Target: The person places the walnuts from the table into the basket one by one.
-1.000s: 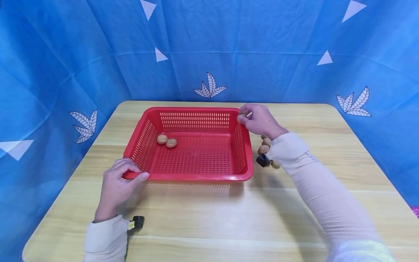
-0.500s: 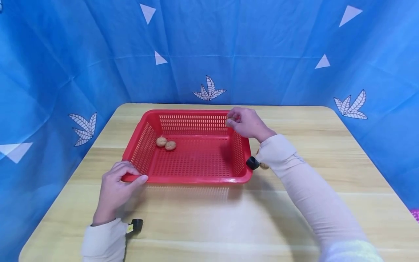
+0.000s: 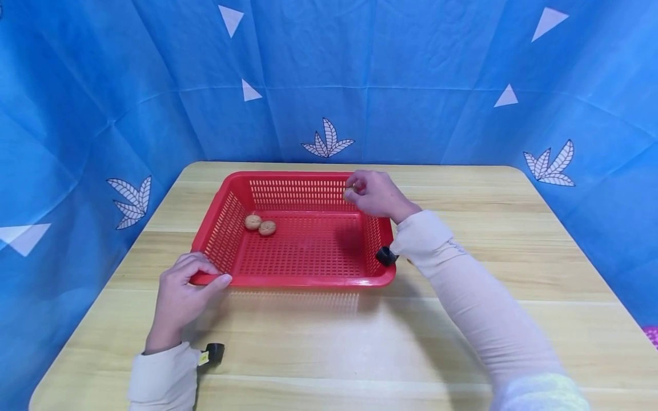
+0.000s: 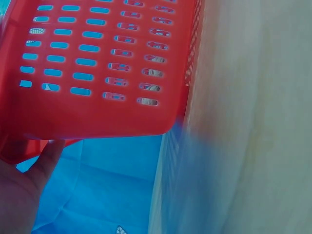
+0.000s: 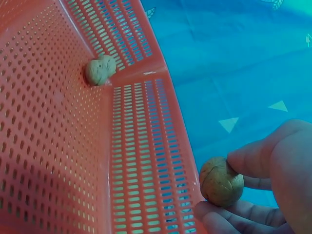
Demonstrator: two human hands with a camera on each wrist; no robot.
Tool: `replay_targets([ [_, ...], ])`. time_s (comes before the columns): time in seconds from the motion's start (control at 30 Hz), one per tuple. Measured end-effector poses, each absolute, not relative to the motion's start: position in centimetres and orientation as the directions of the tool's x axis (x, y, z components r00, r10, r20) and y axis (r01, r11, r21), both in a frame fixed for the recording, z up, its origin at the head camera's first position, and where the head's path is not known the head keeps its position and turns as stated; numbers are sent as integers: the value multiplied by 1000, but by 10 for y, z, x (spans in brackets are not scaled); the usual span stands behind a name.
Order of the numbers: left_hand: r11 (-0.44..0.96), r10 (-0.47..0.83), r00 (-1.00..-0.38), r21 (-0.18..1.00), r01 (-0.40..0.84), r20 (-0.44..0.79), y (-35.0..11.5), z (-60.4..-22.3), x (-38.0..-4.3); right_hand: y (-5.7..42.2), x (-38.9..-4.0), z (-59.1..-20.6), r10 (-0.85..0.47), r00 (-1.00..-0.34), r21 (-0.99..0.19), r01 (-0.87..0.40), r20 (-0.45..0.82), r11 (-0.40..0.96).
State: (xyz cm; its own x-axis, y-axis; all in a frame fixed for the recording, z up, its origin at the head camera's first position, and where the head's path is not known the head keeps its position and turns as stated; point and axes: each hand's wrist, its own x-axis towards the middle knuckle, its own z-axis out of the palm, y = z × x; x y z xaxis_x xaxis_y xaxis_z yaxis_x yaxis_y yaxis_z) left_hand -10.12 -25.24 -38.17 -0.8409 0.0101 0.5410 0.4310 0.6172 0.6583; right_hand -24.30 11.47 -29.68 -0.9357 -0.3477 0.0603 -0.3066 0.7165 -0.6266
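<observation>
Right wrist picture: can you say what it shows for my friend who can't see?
A right hand pinches a walnut at lower right. A red basket full of holes fills the left, with two more walnuts near one corner, and blue cloth behind.

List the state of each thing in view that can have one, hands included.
Red basket: upright, open-topped
Two walnuts: in their shells, lying side by side on the basket's floor, toward its left wall
Held walnut: shell closed on the visible side, held up off the basket's floor
Left hand: gripping the basket's near left corner
Right hand: pinching the held walnut
Blue backdrop: hanging, creased
</observation>
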Motion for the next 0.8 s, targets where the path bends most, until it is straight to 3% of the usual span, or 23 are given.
replay_targets([
  [0.8,604,12,-839,664,440,544,-253,-383,-102,113,-244,-292,-336,-941,-611,-284,32,739],
])
